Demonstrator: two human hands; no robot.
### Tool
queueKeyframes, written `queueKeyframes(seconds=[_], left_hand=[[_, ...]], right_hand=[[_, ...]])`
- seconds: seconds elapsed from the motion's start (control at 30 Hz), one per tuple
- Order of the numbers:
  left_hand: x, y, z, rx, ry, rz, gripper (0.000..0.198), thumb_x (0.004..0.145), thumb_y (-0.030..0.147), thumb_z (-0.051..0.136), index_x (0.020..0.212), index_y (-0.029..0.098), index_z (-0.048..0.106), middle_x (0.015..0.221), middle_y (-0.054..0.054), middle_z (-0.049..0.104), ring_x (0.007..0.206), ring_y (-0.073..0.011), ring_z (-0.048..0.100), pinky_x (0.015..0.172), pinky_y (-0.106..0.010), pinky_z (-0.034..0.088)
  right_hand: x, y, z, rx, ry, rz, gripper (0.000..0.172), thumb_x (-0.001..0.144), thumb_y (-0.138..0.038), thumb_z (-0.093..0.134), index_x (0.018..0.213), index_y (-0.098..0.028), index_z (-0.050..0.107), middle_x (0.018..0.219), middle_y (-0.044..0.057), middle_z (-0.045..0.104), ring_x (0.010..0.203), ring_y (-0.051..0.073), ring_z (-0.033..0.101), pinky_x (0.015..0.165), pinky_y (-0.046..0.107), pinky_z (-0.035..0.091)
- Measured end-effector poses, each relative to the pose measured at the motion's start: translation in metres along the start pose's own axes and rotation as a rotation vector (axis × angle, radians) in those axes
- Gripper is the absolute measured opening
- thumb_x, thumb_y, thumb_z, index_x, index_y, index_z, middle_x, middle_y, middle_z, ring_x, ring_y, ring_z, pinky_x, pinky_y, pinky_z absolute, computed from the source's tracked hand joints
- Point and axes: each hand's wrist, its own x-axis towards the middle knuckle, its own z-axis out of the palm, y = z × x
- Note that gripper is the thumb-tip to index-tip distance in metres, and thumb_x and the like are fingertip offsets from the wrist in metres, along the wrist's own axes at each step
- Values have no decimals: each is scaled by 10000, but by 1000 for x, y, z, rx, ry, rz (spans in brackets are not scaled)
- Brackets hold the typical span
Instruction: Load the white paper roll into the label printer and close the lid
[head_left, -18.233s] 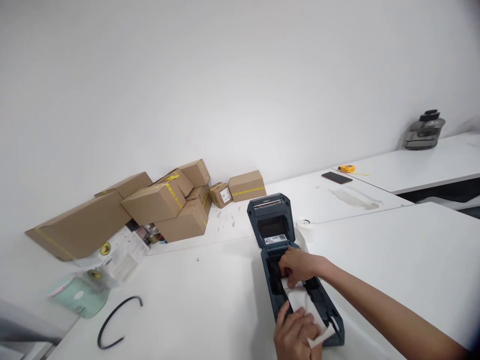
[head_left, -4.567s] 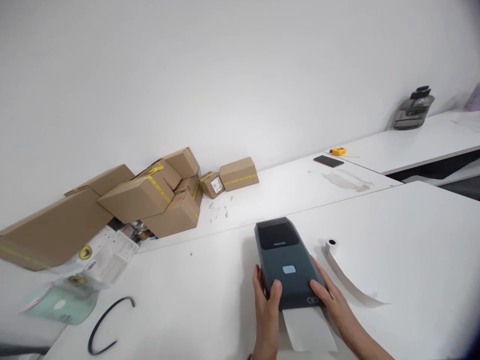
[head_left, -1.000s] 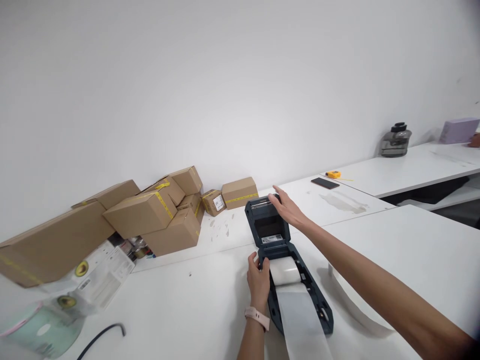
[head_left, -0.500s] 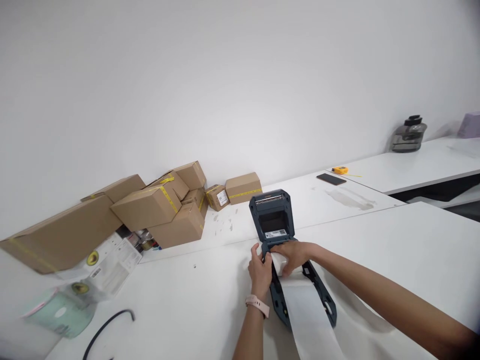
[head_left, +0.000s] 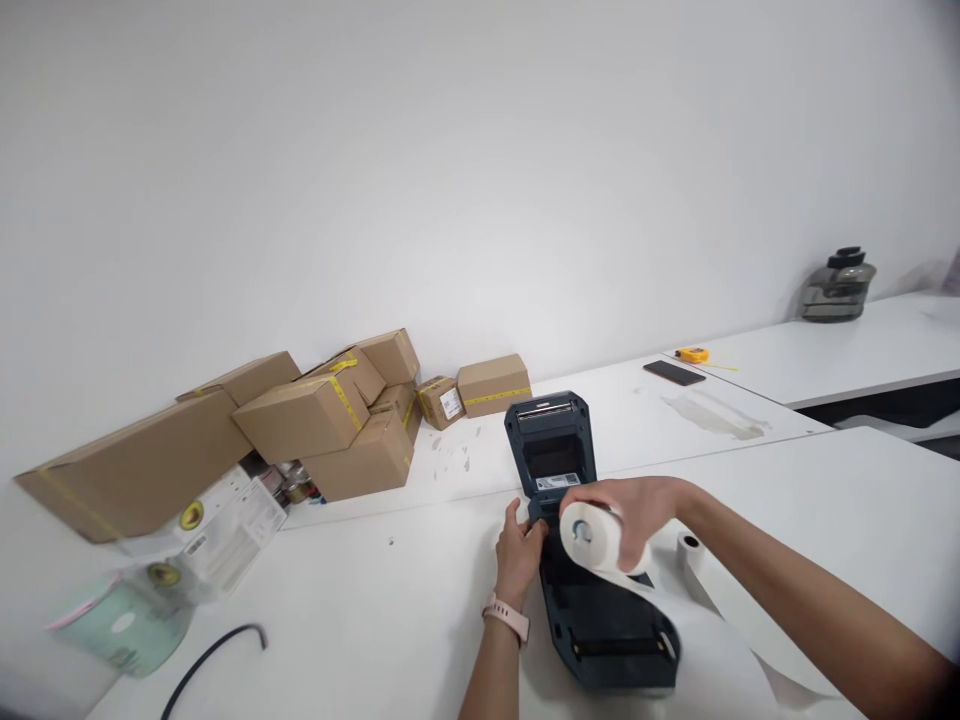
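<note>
A dark label printer (head_left: 600, 610) stands on the white table with its lid raised and its inside exposed. At its left edge, near the hinge, my left hand (head_left: 519, 550) grips the housing between thumb and fingers. My right hand (head_left: 641, 510) is wrapped over a white paper roll (head_left: 586, 538), which it holds tilted above the printer's bay, the open core facing left. From the roll a long paper strip hangs over the printer's right side toward the front. Behind my right wrist lies a smaller white roll (head_left: 688, 546) with its own loose strip.
Stacked cardboard boxes (head_left: 300, 420) stand against the wall on the left. Nearer are a mint-green container (head_left: 127, 625) and a black cable (head_left: 206, 660). Toward the back right lie a phone (head_left: 673, 373), a yellow tape measure (head_left: 693, 355) and a dark jug (head_left: 838, 288).
My right hand has lifted the paper roll out of the printer's bay and shifted slightly right, swinging the strip rightward. The smaller roll has come into view. My left hand stays at the printer.
</note>
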Motion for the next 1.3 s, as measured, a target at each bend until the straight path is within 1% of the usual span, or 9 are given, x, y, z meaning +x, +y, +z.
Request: queueKeyframes(seconds=[0.13, 0.27, 0.6, 0.73, 0.83, 1.0, 1.13, 1.23, 1.3], left_hand=[[-3, 1, 4, 76, -30, 22, 630, 857, 406, 554, 1434, 189, 429, 1210, -116, 705, 1187, -268, 612, 1014, -362, 396], [-9, 5, 10, 142, -7, 29, 593, 881, 407, 496, 1436, 214, 420, 1296, -123, 654, 1250, -289, 565, 1040, -398, 368], [-11, 4, 13, 191, 11, 51, 562, 898, 390, 463, 1422, 192, 424, 1261, -139, 671, 1227, -283, 579, 1036, -411, 370], [-9, 3, 14, 186, 21, 48, 569, 899, 401, 463, 1428, 196, 416, 1288, -144, 657, 1229, -278, 582, 1015, -397, 394], [-8, 1, 15, 179, 20, 53, 569, 898, 406, 465, 1425, 194, 418, 1281, -142, 663, 1222, -272, 590, 1005, -386, 405], [-6, -3, 16, 171, 28, 70, 562, 895, 409, 471, 1413, 192, 433, 1258, -138, 675, 1209, -268, 598, 990, -374, 417], [-5, -4, 16, 173, 35, 65, 535, 892, 424, 475, 1384, 214, 468, 1243, -123, 685, 1167, -277, 619, 980, -387, 421], [-7, -3, 16, 175, 38, 67, 517, 895, 426, 473, 1371, 223, 480, 1235, -110, 691, 1167, -267, 620, 979, -373, 423], [-8, -1, 15, 176, 37, 67, 509, 896, 417, 475, 1366, 220, 483, 1243, -105, 690, 1183, -251, 614, 982, -352, 424]], right_hand=[[-44, 19, -26, 237, 150, -136, 780, 546, -404, 851, 1237, -199, 553, 1211, 80, 625, 1091, 282, 603, 907, 344, 484], [-66, 59, -40, 396, 322, -79, 769, 633, -420, 801, 1307, -222, 489, 1316, 123, 569, 1146, 300, 576, 890, 358, 488], [-40, 131, -24, 352, 417, 277, 700, 600, -320, 801, 1248, -265, 541, 1263, 68, 592, 1007, 258, 610, 831, 352, 506], [-32, 140, -11, 370, 425, 286, 704, 580, -316, 813, 1231, -250, 550, 1159, 62, 657, 1062, 286, 609, 864, 369, 514], [-35, 145, -7, 379, 439, 287, 783, 596, -354, 818, 1314, -269, 516, 1246, 78, 645, 1159, 313, 590, 946, 408, 498], [-83, 158, -4, 402, 546, 308, 711, 758, -516, 706, 1397, -296, 488, 1487, 110, 493, 1401, 328, 401, 1121, 454, 366], [-123, 154, 18, 426, 491, 253, 485, 772, -546, 680, 1166, -263, 680, 1300, 118, 653, 1273, 357, 538, 1045, 430, 446], [-121, 133, 43, 375, 430, 244, 503, 728, -550, 704, 1139, -259, 693, 1152, 99, 706, 1087, 340, 639, 891, 396, 525], [-113, 119, 58, 320, 490, 275, 515, 691, -579, 709, 1086, -248, 712, 1045, 91, 724, 969, 324, 670, 805, 391, 546]])
